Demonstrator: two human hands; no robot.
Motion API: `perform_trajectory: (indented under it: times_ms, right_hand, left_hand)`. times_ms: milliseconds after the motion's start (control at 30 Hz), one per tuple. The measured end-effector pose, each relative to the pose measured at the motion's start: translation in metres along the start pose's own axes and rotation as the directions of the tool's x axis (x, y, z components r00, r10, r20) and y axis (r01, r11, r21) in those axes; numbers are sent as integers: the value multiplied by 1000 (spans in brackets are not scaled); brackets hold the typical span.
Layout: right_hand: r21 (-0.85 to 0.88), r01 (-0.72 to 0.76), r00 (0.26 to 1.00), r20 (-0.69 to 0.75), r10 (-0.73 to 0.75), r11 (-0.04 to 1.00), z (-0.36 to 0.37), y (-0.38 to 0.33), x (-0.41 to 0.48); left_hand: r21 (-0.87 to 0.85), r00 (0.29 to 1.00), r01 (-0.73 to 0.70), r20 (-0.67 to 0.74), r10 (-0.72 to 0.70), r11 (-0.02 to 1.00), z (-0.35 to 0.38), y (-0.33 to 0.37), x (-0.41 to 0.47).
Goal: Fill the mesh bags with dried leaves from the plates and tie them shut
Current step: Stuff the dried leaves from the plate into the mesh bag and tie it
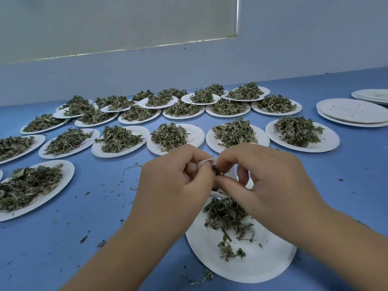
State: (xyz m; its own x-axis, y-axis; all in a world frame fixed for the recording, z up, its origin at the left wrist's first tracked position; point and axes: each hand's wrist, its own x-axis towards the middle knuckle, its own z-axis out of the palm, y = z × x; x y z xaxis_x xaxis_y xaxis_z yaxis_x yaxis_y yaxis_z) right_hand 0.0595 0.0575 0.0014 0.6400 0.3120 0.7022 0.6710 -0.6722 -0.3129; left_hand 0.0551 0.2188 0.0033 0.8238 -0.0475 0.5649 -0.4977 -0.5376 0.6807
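Observation:
Both my hands meet above a white paper plate point(247, 261) near the front of the blue table. My left hand point(176, 181) pinches the rim of a small white mesh bag point(206, 161). My right hand point(264, 177) pinches the bag's other side, with a bit of dark leaf at the fingertips. Most of the bag is hidden behind my fingers. A loose heap of dried leaves point(226, 215) lies on the plate just below the hands.
Several white plates heaped with dried leaves, such as one point(298, 131) behind my hands and one point(31, 183) at the left, cover the table point(105, 217). Stacked bare plates point(352, 112) stand at the far right. Leaf crumbs are scattered on the table. A pale wall stands behind.

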Motion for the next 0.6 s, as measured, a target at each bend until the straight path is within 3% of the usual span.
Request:
perform_trajectory:
  times_ms: [100, 233, 467, 600]
  right_hand:
    - [36, 16, 1000, 16, -16, 999, -4, 3, 0]
    - [-13, 142, 989, 52, -141, 990, 0, 4, 2]
    - [81, 206, 946, 239, -220, 975, -7, 6, 3]
    - [4, 260, 906, 345, -246, 966, -5, 5, 4]
  left_hand:
    - [-51, 999, 35, -34, -37, 998, -3, -1, 2]
    - [-72, 1000, 1, -22, -2, 997, -3, 1, 0]
    - [-62, 998, 28, -62, -32, 998, -7, 1, 2]
    - [-49, 998, 11, -60, -14, 999, -9, 0, 3]
